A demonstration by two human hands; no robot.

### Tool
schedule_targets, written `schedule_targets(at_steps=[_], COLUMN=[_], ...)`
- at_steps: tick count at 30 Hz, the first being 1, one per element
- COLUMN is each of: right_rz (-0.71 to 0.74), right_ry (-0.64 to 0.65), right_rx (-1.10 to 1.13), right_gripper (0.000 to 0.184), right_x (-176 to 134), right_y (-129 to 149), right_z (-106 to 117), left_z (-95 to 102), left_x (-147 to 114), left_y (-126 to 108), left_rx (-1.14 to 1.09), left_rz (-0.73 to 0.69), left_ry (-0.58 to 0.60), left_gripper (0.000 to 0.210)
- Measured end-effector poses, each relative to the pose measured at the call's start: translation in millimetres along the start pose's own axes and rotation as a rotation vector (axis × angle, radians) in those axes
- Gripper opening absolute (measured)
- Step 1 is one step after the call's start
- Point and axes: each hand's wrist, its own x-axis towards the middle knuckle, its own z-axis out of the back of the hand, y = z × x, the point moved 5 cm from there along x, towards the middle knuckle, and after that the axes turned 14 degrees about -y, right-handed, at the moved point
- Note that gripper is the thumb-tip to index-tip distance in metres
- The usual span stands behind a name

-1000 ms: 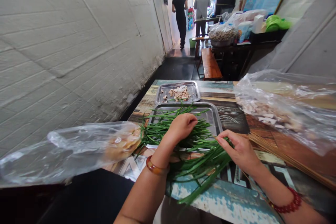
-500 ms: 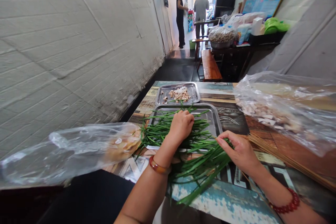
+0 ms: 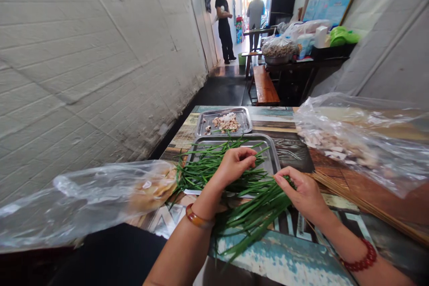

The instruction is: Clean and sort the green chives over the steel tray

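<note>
Long garlic chives [image 3: 204, 167] lie heaped across a metal tray [image 3: 275, 154] on the table. Above this heap is my left hand [image 3: 236, 163], thumb and fingers pinched together, with green strands at the fingertips. My right hand [image 3: 303, 190] is closed at the tray's right corner. It pinches a thin bamboo skewer [image 3: 313, 225], whose tip pokes out by the thumb and whose shaft runs down under the wrist. A bunch of chives [image 3: 254, 219] hangs from that hand towards the table's front edge, apparently threaded on the skewer; my fingers hide the join.
Behind stands a smaller tray [image 3: 248, 120] with chopped pale pieces. More bamboo skewers [image 3: 365, 203] lie at the right, beside a clear bag [image 3: 362, 143] of pale slices. Another clear bag [image 3: 110, 196] is at the left. Two people stand far back, past a wooden bench [image 3: 264, 85].
My left hand has lifted a little out of the chive heap and moved right, its fingers now in a pinch. My right hand stays at the tray corner. The view has shifted slightly.
</note>
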Motion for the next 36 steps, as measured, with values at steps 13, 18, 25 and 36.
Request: schedule_targets(at_steps=[13, 18, 25, 36], right_rz=[-0.087, -0.075, -0.081, -0.074], right_ry=[-0.074, -0.079, -0.072, -0.090], right_rx=[0.080, 0.083, 0.121, 0.122], right_gripper=[0.025, 0.023, 0.022, 0.021], right_x=[2.9, 3.5, 2.5, 2.0], right_y=[-5.3, -2.7, -4.1, -3.9], right_z=[2.1, 3.2, 3.0, 4.3], left_z=[-30.6, -32.2, -30.5, -29.0], left_x=[-14.2, -15.3, -15.3, -14.4], left_y=[1.4, -0.5, 0.4, 0.1], left_rx=[-0.009, -0.023, -0.081, -0.085], left_rz=[0.011, 0.014, 0.067, 0.070], left_ry=[0.223, 0.209, 0.171, 0.126], left_gripper=[0.017, 0.023, 0.023, 0.023])
